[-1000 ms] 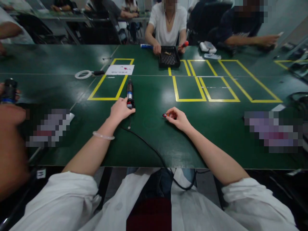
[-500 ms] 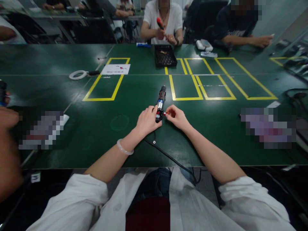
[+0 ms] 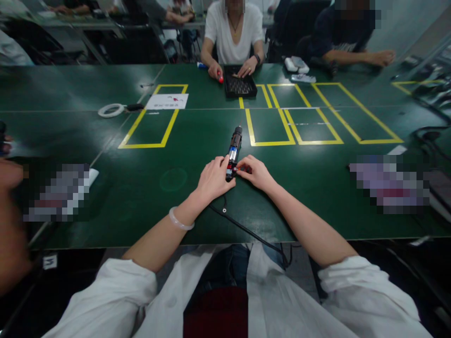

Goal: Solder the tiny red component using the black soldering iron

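My left hand [image 3: 214, 180] is closed around the lower end of a slim, black-tipped motor assembly [image 3: 235, 148] with a silver and blue middle. The assembly lies on the green table, pointing away from me. On its right side, the thumb and fingers of my right hand [image 3: 256, 172] pinch a small red part [image 3: 235, 169] against the lower end. What that part joins to is hidden by my fingers. A black cord [image 3: 246, 228] runs from under my left hand over the table's front edge. Beside it lies a small ring terminal [image 3: 224, 211].
Yellow tape rectangles [image 3: 271, 143] mark the table. A printed sheet [image 3: 167, 101] and a white cable coil [image 3: 111, 111] lie at the left. Across the table, a co-worker has a hand in a black tray [image 3: 241, 89] and holds a red-handled tool [image 3: 220, 77].
My right hand has moved slightly left, bringing the red part against the assembly. My left hand keeps its hold. The co-worker opposite has lowered the red-handled tool and reached into the tray.
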{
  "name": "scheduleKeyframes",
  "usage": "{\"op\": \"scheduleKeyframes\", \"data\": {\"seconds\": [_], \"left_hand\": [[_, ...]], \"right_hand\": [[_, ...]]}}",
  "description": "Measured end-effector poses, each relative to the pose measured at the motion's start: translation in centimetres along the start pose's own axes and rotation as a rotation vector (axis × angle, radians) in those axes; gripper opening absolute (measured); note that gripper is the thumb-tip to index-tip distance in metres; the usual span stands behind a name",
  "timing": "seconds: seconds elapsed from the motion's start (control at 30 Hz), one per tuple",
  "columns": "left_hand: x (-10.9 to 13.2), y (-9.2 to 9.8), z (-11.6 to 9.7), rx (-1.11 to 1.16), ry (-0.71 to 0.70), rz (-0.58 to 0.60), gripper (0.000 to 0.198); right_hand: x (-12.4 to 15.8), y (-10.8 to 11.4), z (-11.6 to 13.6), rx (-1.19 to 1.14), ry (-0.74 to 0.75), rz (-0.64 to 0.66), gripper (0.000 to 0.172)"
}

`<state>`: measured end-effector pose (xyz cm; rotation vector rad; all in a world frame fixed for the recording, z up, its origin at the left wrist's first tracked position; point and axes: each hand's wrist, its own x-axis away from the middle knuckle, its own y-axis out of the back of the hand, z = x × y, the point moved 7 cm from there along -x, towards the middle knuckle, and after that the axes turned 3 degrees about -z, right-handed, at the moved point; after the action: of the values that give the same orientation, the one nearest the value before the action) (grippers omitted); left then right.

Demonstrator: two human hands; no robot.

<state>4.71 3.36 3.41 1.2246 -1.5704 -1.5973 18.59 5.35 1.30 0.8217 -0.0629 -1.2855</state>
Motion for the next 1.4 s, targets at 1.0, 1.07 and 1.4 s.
{"op": "scheduleKeyframes", "data": {"seconds": [1.0,1.07,1.4], "left_hand": [[-1.0,0.1,1.3,-0.114,0.108,0.016,0.067],[-0.9,0.2,2.2,-0.117,0.108,0.017,0.068],[0.9,2.0,12.1,-0.201,0.273,0.050,0.073]], "right_hand": [[0.5,-1.0,2.1,0.029,0.064,0.033,0.026],[0.5,-1.0,1.9,0.040,0.056,0.049,0.025],[0.4,-0.6,1.5,0.015,0.023,0.054,0.027]]}}
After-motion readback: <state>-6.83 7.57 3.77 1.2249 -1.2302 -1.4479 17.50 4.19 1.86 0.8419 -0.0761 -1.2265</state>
